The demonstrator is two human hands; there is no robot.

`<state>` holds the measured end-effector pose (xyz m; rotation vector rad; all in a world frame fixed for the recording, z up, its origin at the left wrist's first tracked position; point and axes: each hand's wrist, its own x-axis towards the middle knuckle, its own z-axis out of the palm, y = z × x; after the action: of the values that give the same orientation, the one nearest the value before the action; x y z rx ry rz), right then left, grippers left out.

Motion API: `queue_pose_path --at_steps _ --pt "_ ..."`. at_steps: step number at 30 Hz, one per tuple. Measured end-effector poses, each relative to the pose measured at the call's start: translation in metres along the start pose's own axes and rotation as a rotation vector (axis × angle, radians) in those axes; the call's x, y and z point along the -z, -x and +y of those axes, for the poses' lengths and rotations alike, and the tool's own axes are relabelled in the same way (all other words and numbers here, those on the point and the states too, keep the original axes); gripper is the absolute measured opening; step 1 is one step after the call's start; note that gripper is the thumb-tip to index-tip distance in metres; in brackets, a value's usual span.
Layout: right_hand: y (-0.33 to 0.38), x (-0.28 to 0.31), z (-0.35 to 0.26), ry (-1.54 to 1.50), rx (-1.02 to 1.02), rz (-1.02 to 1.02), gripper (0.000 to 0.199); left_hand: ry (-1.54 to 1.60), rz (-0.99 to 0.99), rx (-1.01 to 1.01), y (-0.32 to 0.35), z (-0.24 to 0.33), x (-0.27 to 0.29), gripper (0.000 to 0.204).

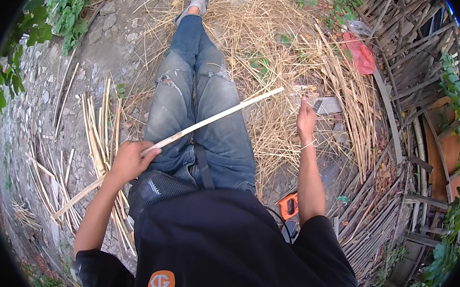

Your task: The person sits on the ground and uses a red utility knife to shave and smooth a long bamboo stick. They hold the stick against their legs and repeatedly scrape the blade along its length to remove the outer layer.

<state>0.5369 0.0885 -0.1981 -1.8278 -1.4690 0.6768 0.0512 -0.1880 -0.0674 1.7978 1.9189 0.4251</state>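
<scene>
Head view: seated hands, bamboo strip and knife

1. Left hand [130,160]: I see it closed in a fist around a long pale bamboo strip [210,119], gripping near the lower third. The strip runs slantwise across my lap, from the ground at lower left up over both jeans-clad thighs to a free end at upper right.
2. Right hand [306,118]: raised out to the right, fingers wrapped on the handle of a broad flat-bladed knife [326,105]. The blade lies level, pointing right, well apart from the strip.
3. Red plastic bag [360,54]: crumpled, upper right, on the straw beside a stack of grey slats. I cannot tell what is in it.
4. Clear plastic wrapper [359,27]: just above the red bag, contents not legible.
5. Orange-handled saw [288,206]: on the ground beside my right elbow, mostly hidden.
6. Bundle of split bamboo strips [100,134]: lying on the ground to my left, just beside the left hand.
7. Straw litter [279,51]: spread around and beyond the legs.
8. Round orange badge [161,282]: on the black shirt, lower centre.
</scene>
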Motion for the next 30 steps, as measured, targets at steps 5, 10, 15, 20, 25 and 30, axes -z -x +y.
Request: queue_pose_path --at_steps 5,10,15,20,25,30 --pt "0.083 -0.016 -0.123 0.089 0.227 -0.467 0.066 -0.090 -0.033 0.002 -0.065 0.052 -0.032 0.033" --pt "0.131 -0.042 -0.145 0.235 0.337 -0.601 0.065 -0.151 -0.035 -0.048 -0.100 0.079 -0.056 0.031" --pt "0.133 -0.063 -0.131 0.219 0.336 -0.588 0.066 -0.145 -0.059 -0.085 -0.105 0.077 -0.059 0.031" --pt "0.135 -0.063 -0.132 0.208 0.301 -0.605 0.065 -0.136 -0.067 -0.091 -0.103 0.079 -0.059 0.029" --pt "0.132 -0.064 -0.134 0.221 0.340 -0.630 0.065 -0.134 -0.060 -0.121 -0.103 0.076 -0.060 0.028" --pt "0.136 -0.067 -0.132 0.252 0.351 -0.574 0.065 -0.119 -0.079 -0.123 -0.096 0.075 -0.051 0.032"
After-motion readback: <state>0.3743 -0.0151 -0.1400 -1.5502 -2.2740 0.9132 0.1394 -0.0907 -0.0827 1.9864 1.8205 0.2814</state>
